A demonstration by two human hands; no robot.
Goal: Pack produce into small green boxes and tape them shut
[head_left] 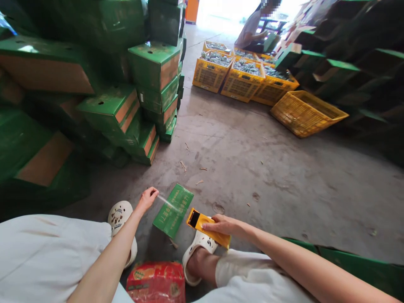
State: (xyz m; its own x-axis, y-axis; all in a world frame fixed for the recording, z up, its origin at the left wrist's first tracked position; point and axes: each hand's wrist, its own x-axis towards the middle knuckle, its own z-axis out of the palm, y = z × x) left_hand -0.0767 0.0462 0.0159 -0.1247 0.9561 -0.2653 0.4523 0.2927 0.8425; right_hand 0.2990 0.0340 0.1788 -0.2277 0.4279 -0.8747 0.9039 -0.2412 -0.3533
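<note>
A small green cardboard box (174, 215) with pale printing stands on the floor between my feet. My left hand (148, 198) pinches the end of a clear strip of tape (168, 203). Across the top of the box the strip runs towards the yellow tape dispenser (206, 229), blurring before it gets there. My right hand (221, 224) is closed around that dispenser, thumb on its upper face. The dispenser has a dark opening at the end facing the box and is held just right of it, above my shoe.
Stacked green boxes (154, 63) rise on the left; more line the right. Several yellow crates (240, 82) with filled tops stand ahead near a seated person (252, 31). An unfilled-looking yellow crate (306, 115) sits tilted. A red package (158, 284) lies between my legs.
</note>
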